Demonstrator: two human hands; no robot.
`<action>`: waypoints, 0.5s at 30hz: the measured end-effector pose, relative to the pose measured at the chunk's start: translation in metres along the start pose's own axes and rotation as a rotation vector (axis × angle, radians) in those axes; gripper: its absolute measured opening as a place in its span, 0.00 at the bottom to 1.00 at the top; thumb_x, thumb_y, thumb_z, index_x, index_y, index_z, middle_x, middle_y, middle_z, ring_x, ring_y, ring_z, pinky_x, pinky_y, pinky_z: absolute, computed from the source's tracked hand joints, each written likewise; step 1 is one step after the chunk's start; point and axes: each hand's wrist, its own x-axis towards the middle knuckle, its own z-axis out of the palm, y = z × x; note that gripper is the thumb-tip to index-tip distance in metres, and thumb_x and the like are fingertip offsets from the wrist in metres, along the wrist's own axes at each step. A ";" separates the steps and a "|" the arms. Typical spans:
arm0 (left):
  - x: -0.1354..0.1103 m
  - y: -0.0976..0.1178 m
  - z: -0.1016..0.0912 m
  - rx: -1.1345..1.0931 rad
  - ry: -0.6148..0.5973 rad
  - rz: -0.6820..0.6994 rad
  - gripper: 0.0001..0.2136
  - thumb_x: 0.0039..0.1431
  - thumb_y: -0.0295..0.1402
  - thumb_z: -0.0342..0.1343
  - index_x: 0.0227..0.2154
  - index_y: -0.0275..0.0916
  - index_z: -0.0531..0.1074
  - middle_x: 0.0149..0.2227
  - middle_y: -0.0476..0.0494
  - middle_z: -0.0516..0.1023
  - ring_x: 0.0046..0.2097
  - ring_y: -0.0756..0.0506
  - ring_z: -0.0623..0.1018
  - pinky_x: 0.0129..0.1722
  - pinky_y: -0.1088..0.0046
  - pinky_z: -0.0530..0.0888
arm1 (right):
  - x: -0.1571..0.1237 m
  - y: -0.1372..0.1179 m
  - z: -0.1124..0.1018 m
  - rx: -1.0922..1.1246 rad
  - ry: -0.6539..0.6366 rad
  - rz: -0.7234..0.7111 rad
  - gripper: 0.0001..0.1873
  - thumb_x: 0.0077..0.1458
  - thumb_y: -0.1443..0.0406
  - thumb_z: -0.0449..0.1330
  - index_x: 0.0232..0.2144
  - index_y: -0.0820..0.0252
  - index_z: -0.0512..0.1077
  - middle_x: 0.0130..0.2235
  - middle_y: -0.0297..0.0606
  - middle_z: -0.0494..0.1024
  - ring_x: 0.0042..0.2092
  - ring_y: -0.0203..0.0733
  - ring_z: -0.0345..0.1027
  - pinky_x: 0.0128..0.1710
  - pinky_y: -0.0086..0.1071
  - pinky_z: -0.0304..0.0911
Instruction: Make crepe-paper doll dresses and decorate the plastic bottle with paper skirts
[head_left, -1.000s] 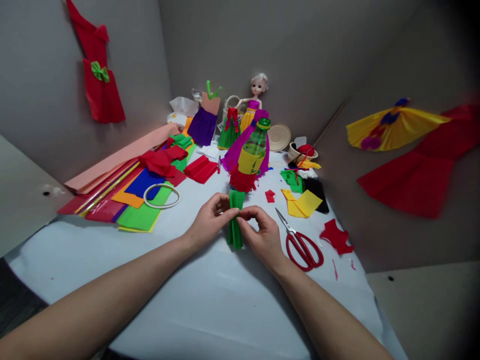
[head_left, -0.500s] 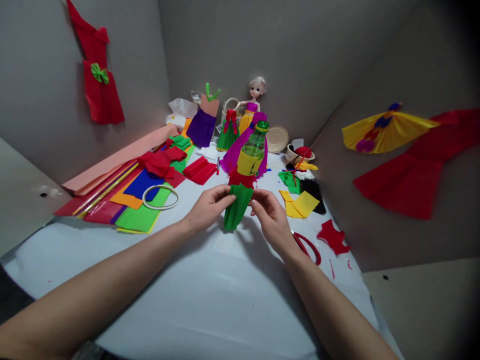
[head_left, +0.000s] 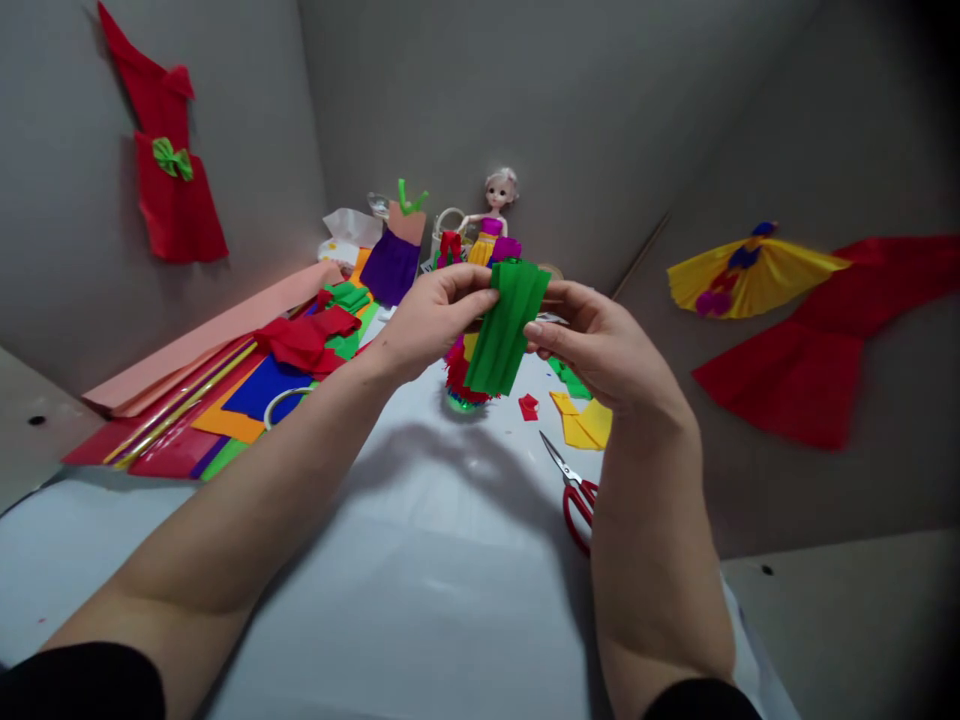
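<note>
Between my hands hangs a strip of green crepe paper (head_left: 508,335), pleated lengthwise and held up above the table. My left hand (head_left: 442,310) pinches its left edge near the top with thumb and fingers. On the other side, my right hand (head_left: 596,335) has its thumb and fingers closed at the strip's right edge. Behind the paper stands a bottle; its red fringed band (head_left: 458,375) and green base show below, while most of the rest is hidden by the strip and my hands.
Scissors with red handles (head_left: 576,500) lie beside my right forearm. Coloured paper sheets (head_left: 274,388) and a white ring (head_left: 285,400) lie at left, yellow paper (head_left: 581,420) at right. A doll (head_left: 495,215) stands at the back. Paper dresses (head_left: 176,170) hang on the walls.
Both hands have raised the green strip from low in front of the bottle to a height that covers it. The view has shifted slightly, and the scissors' blades now show.
</note>
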 end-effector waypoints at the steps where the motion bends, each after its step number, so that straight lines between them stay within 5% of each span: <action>1: 0.000 -0.002 0.000 0.001 0.004 -0.010 0.05 0.58 0.30 0.57 0.36 0.37 0.75 0.35 0.47 0.79 0.38 0.47 0.78 0.42 0.67 0.77 | 0.001 0.003 -0.001 0.011 -0.005 0.002 0.24 0.47 0.56 0.71 0.46 0.55 0.73 0.46 0.39 0.77 0.40 0.38 0.71 0.37 0.32 0.70; 8: -0.003 -0.020 -0.006 0.056 0.004 -0.059 0.04 0.58 0.29 0.56 0.34 0.37 0.75 0.31 0.48 0.77 0.34 0.47 0.78 0.38 0.66 0.77 | 0.008 0.019 0.005 -0.034 0.002 0.016 0.17 0.48 0.55 0.70 0.35 0.59 0.75 0.32 0.34 0.75 0.31 0.34 0.66 0.29 0.29 0.65; 15: -0.003 -0.022 -0.017 0.259 0.075 0.017 0.03 0.56 0.29 0.58 0.32 0.36 0.74 0.33 0.46 0.77 0.38 0.45 0.77 0.41 0.67 0.75 | 0.014 0.023 0.008 -0.202 0.207 -0.032 0.09 0.51 0.62 0.67 0.26 0.58 0.71 0.24 0.31 0.70 0.26 0.32 0.62 0.24 0.29 0.59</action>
